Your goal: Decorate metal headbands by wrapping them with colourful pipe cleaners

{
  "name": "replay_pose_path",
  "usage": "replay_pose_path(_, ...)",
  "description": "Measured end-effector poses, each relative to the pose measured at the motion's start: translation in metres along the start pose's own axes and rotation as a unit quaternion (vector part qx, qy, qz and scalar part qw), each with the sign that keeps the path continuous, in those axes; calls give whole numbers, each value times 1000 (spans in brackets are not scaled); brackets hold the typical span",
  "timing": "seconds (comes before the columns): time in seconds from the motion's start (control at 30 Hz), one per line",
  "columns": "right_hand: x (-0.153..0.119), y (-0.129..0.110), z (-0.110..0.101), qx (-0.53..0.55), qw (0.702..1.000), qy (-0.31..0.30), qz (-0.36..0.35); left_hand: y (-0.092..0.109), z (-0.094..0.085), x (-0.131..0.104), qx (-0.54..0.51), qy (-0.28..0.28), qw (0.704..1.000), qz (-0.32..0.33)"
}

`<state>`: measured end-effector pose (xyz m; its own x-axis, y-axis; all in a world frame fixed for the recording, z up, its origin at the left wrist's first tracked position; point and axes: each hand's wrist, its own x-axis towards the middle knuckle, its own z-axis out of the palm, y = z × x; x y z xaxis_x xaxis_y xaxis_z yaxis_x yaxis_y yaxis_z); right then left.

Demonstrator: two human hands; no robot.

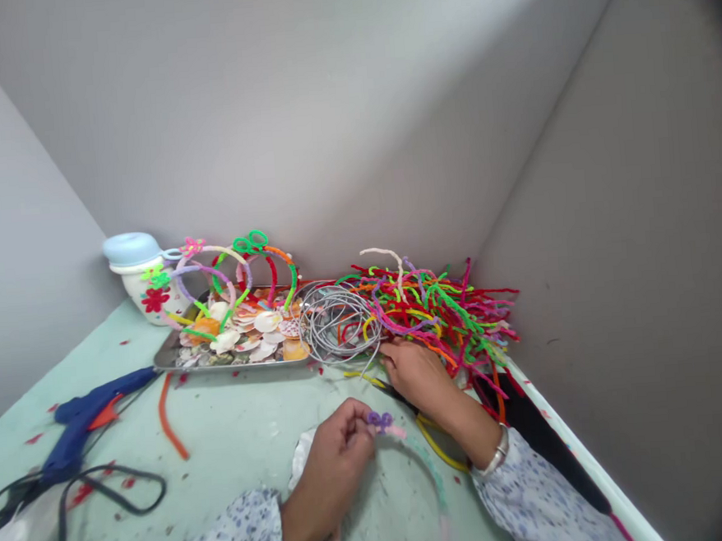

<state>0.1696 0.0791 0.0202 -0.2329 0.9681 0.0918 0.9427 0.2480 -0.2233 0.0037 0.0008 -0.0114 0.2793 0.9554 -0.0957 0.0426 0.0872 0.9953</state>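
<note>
Headband [411, 452], glue gun [84, 418], tray [175, 359] nearby

Left hand [339, 441] curls in a pinching grip near the body; right hand [418, 374] reaches forward, palm down.

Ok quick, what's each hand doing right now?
Left hand: fingers pinched shut on a headband at its purple pipe-cleaner flower.
Right hand: reaching into the pile of pipe cleaners; whether it grips one cannot be told.
</note>
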Motion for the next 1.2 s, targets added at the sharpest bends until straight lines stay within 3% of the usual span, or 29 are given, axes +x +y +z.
replay_pose_path(0.27, 3, 13, 10, -38, 998, 45, -9, 2, 0, -1, 1, -1, 1000, -1)
replay_pose_path(0.53, 9, 13, 3, -4, 994, 103, -24, 2, 0, -2, -6, -1, 1000, -3)
replay_pose_path(0.73, 10, 11, 12, -20, 997, 68, 19, -1, -1, 0, -4, 12, 1000, -6)
replay_pose_path(1.03, 2, 8, 4, -28, 998, 37, -31, -1, 0, 4, -24, 19, 999, -21)
replay_pose_path(1.2, 2, 5, 3, -28, 998, 49, -33, 0, -1, 3, -24, 18, 999, -20)
